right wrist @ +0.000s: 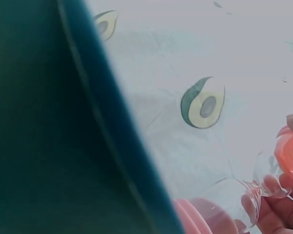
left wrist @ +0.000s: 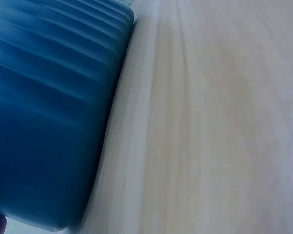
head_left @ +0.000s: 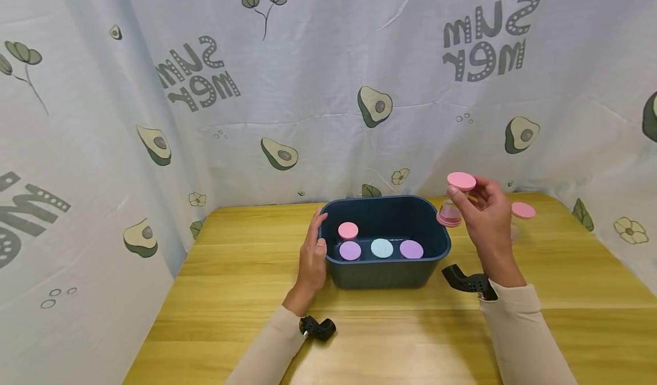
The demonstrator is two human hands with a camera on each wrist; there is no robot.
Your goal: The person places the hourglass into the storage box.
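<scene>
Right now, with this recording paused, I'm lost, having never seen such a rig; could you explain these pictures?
No robot here: a person works bare-handed. The wide picture comes from a camera worn on the head; the other two come from the left and right wrist cameras.

On the wood-grain table stands a dark blue bin. Inside show two purple lids, a pale blue lid and a pink lid.

The left hand rests against the bin's left end. The right hand pinches a pink-lidded clear container. Just below shows an upside-down pink-lidded container; I cannot tell whether the hand's grip includes it. Another pink lid shows to the right of that hand.
</scene>
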